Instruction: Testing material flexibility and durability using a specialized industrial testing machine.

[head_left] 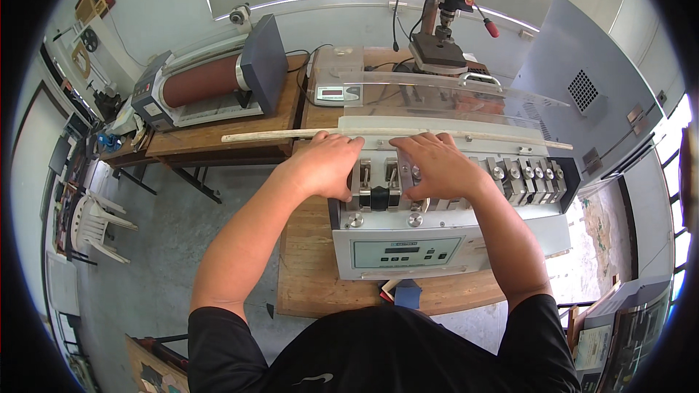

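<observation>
On the front of a grey bench-top testing machine (397,269), a dark, folded strip of material (379,197) sits between metal clamps. My left hand (324,166) is wrapped over the left end of the metal clamp (366,173), fingers at the back and thumb in front. My right hand (442,166) grips the clamp block on the other side in the same way, its thumb low beside the dark strip. The palms hide much of what they hold. Round knobs (355,220) stick out below the clamps.
Several more clamps (526,175) line up to the right. Behind my fingers lies a long wooden stick (269,135), with a raised clear cover (451,94) beyond. A drill press (440,36) stands at the back; a machine with a brown drum (204,81) is left. A white chair (98,225) stands on the floor.
</observation>
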Motion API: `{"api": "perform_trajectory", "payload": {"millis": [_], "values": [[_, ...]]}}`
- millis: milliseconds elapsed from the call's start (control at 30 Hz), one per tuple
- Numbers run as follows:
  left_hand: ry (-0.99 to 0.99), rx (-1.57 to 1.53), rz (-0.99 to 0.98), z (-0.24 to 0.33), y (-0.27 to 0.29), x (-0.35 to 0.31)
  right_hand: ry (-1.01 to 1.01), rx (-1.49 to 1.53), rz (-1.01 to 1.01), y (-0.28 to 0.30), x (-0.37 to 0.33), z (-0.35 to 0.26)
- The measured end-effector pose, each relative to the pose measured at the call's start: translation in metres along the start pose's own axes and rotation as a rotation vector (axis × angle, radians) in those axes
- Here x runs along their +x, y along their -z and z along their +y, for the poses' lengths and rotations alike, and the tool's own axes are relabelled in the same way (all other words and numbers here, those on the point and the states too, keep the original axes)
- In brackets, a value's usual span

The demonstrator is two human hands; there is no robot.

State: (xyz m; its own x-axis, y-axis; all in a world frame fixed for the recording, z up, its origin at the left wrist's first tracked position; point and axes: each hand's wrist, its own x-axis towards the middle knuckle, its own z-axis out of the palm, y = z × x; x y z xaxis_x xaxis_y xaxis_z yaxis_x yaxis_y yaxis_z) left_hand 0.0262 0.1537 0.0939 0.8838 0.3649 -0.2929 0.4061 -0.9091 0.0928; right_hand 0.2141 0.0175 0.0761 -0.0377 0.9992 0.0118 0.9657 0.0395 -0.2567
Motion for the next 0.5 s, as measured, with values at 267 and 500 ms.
{"api": "perform_trajectory", "payload": {"millis": [267, 500], "values": [[-0.059, -0.213, 0.098, 0.012, 0.003, 0.002, 0.054, 0.032, 0.010, 0.001, 0.006, -0.010], [0.014, -0.260, 0.023, 0.022, 0.004, 0.005, 0.034, 0.007, 0.013, -0.004, 0.004, -0.010]]}}
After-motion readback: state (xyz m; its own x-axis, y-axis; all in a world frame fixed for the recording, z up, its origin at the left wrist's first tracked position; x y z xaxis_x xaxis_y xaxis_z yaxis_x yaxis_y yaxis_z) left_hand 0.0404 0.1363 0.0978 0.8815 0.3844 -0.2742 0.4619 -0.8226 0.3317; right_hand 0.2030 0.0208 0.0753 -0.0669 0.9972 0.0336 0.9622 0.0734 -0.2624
